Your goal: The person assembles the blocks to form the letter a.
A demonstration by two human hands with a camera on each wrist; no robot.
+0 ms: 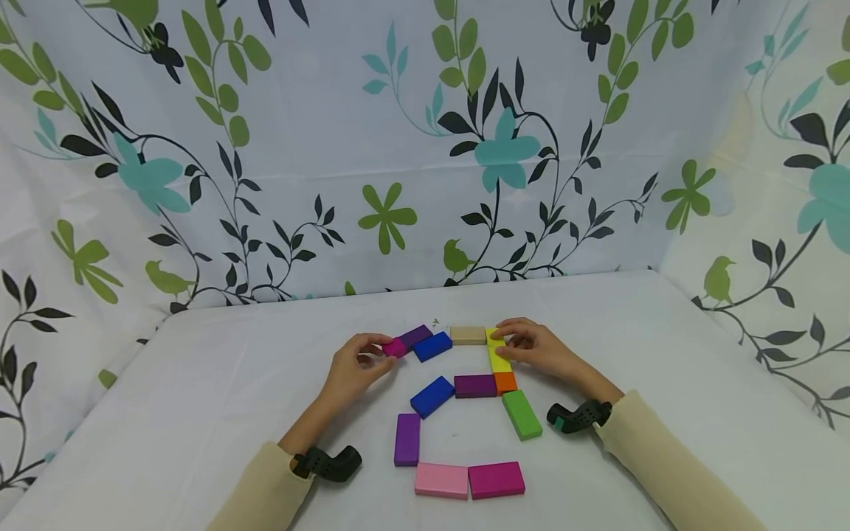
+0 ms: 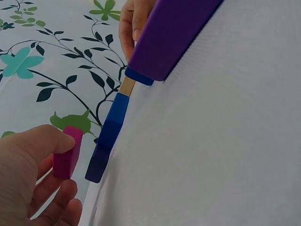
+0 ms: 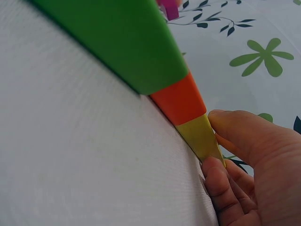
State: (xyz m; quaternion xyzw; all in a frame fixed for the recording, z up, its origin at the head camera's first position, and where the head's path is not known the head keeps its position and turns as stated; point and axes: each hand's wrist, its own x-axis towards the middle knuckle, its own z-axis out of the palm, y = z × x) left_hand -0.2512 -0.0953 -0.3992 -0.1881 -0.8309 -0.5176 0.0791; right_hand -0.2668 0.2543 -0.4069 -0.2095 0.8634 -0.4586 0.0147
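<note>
My left hand (image 1: 350, 375) pinches a small magenta block (image 2: 68, 153) between thumb and fingers. It is close to the outer end of a dark purple block (image 1: 416, 337), with a blue block (image 1: 433, 346) alongside. My right hand (image 1: 551, 352) holds a yellow block (image 3: 201, 139) with the thumb on one side and the fingers on the other; the fingers hide part of it. An orange block (image 1: 505, 382) touches the yellow one's near end, and a tan block (image 1: 468, 335) meets its far end on the left.
Nearer on the white table (image 1: 265, 369) lie a purple block (image 1: 475, 386), a second blue block (image 1: 432, 397), an upright-running violet block (image 1: 407, 440) and a green block (image 1: 522, 415). Pink (image 1: 441, 481) and large magenta (image 1: 496, 480) blocks form the front row. A patterned cloth (image 1: 299, 147) hangs behind.
</note>
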